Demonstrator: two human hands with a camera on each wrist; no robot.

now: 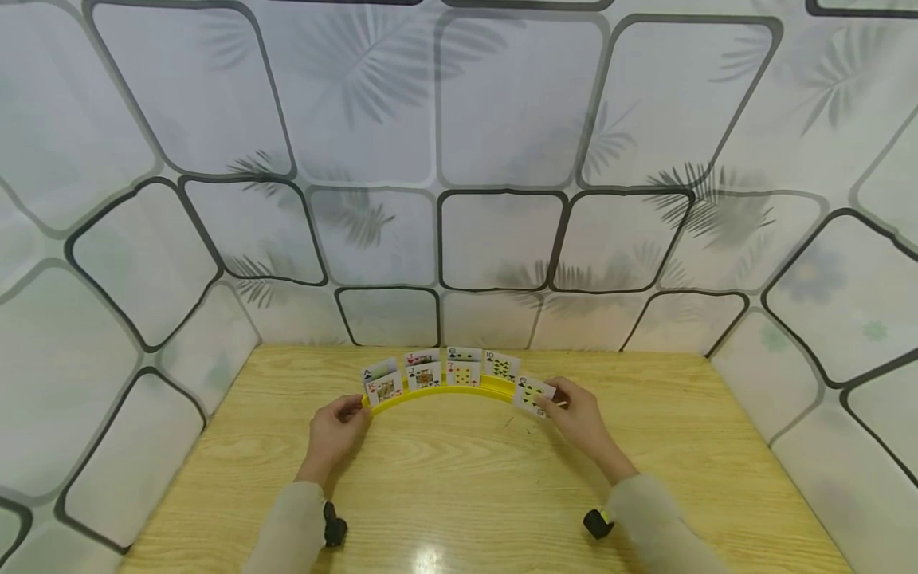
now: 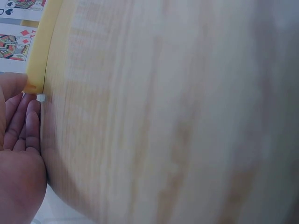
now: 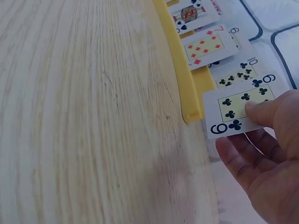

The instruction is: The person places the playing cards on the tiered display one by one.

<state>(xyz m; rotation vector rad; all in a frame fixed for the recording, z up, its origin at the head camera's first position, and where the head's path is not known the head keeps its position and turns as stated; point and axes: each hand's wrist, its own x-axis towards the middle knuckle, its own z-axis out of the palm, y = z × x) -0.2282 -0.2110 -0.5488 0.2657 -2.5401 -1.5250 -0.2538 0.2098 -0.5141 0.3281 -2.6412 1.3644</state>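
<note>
A curved yellow card holder (image 1: pixel 437 391) stands on the table with playing cards upright in two rows. My left hand (image 1: pixel 335 430) grips its left end, the thumb (image 2: pixel 15 83) at the top and the fingers below. My right hand (image 1: pixel 581 418) pinches a six of clubs (image 3: pixel 236 108) between the thumb on its face and the fingers behind. This card overlaps the holder's right end in the head view. A ten of clubs (image 1: pixel 500 365) stands in the back row beside it. The seven of diamonds (image 1: pixel 462 374) and king of diamonds (image 1: pixel 385 388) are in the front row.
The light wooden table (image 1: pixel 459 470) lies under both hands. Behind and on both sides of it hang pale curtains (image 1: pixel 502 239) with dark outlines and leaf prints. Small black devices (image 1: pixel 333 526) sit at both wrists.
</note>
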